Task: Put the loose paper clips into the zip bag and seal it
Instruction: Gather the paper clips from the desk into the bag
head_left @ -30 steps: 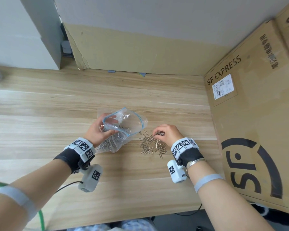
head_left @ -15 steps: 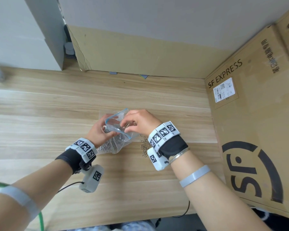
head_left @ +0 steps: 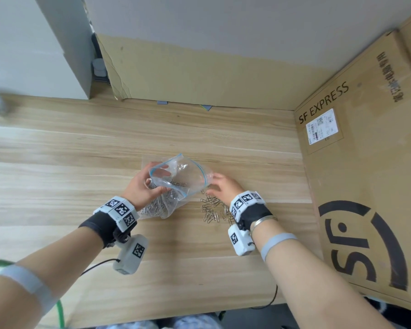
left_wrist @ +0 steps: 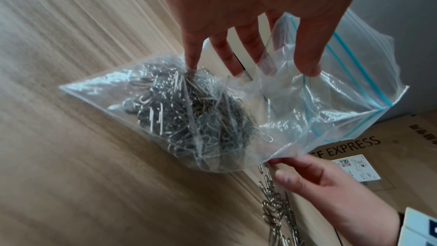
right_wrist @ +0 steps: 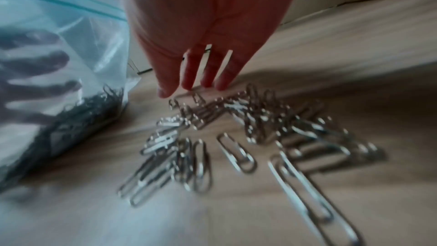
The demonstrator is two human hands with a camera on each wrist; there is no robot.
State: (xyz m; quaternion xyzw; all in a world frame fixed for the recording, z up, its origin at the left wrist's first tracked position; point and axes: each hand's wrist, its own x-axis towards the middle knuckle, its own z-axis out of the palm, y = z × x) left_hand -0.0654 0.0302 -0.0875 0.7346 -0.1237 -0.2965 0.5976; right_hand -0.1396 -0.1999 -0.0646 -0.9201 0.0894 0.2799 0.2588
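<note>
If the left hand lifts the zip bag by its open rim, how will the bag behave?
The zip bag looks thin and crumpled, so it would probably sag. The clips inside sit low, likely pulling the bottom down. Its mouth gapes, so tilting may spill some.

Light wood-grain table [head_left: 81, 162]. At centre: zip bag [head_left: 166, 200] bottom resting on it, full of clips. Loose paper clips [head_left: 211, 207] just beside, at 3 o'clock of bag.
</note>
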